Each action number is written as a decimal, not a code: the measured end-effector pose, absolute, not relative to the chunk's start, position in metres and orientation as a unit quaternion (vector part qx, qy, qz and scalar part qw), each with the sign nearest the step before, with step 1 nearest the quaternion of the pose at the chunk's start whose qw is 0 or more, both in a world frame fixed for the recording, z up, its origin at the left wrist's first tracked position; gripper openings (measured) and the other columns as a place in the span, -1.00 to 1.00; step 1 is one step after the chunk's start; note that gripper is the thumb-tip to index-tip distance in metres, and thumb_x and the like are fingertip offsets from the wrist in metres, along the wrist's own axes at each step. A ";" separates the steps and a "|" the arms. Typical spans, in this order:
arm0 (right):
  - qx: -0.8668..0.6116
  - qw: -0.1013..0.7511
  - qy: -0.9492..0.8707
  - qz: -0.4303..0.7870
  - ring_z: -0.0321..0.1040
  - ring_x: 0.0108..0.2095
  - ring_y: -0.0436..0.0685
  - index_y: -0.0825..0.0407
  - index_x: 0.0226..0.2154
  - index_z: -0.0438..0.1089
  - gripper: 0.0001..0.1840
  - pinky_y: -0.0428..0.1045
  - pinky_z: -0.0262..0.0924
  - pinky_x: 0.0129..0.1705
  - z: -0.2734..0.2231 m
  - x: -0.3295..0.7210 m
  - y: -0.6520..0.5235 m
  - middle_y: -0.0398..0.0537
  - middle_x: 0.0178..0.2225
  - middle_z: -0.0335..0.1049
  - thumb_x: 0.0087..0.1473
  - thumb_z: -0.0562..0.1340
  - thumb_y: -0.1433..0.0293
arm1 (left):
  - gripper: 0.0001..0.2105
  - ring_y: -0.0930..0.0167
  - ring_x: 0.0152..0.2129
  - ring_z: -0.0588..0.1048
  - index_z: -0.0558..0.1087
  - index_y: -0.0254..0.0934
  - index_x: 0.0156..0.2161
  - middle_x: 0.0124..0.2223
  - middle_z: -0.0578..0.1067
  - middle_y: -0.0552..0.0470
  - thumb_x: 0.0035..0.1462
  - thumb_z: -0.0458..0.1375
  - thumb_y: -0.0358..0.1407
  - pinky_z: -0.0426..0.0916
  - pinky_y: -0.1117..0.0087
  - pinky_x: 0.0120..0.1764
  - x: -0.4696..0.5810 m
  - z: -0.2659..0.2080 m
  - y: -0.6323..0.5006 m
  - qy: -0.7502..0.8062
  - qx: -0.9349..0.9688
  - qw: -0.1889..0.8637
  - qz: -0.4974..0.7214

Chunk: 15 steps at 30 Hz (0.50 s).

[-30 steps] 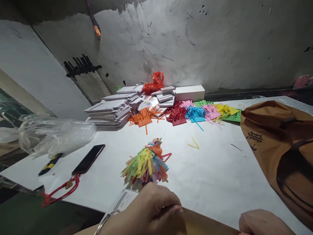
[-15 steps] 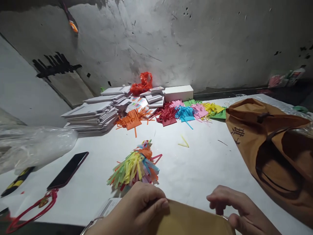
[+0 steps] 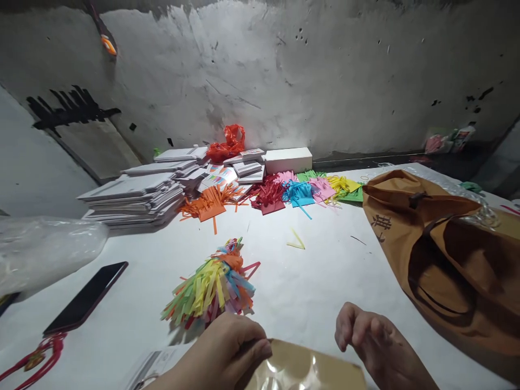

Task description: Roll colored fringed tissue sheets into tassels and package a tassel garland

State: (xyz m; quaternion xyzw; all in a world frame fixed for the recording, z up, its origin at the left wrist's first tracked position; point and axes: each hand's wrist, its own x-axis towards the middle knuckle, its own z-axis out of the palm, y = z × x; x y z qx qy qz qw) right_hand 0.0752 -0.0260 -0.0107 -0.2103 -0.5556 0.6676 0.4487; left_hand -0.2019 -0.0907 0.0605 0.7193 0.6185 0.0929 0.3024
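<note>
At the counter [image 3: 303, 287], my left fingers [image 3: 248, 329] pinch the brown sheet [image 3: 329, 371]; my right fingers [image 3: 361, 326], parted, hold nothing, so its free end could sag

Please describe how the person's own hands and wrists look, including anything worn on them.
The left hand and the right hand are both bare, with no gloves or sleeves in view. A thin, curved, silvery metal bangle shows partly at the left wrist.
</note>
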 end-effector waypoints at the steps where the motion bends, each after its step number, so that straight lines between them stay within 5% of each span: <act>1: -0.215 0.463 -0.549 0.662 0.34 -0.36 0.08 -0.05 -0.44 0.41 -0.54 0.01 0.30 -0.24 -0.010 0.074 -0.026 -0.08 -0.38 0.32 0.30 0.08 0.01 | -0.58 0.44 -0.51 0.43 0.57 -0.29 -0.38 -0.44 0.56 0.00 0.33 0.01 -0.09 0.16 0.50 -0.44 -0.203 0.059 -0.091 0.617 0.720 0.305 0.090; 10: -0.273 0.505 -0.562 0.596 0.38 -0.35 0.09 -0.05 -0.34 0.52 -0.57 -0.01 0.41 -0.25 -0.016 0.089 -0.013 -0.04 -0.33 0.35 0.24 0.14 -0.01 | -0.53 0.39 -0.47 0.48 0.57 -0.27 -0.42 -0.46 0.59 0.09 0.22 0.07 0.08 0.28 0.58 -0.41 -0.278 0.107 -0.100 0.701 0.637 0.267 0.178; 15: -0.348 0.511 -0.556 0.556 0.51 -0.28 0.13 -0.12 -0.19 0.58 -0.72 -0.03 0.48 -0.19 -0.044 0.099 0.009 -0.02 -0.18 0.48 0.17 0.29 0.09 | -0.47 0.44 -0.34 0.48 0.62 -0.43 -0.21 -0.40 0.58 0.25 0.16 0.07 0.05 0.16 0.67 -0.28 -0.355 0.172 -0.040 0.799 0.568 0.097 0.169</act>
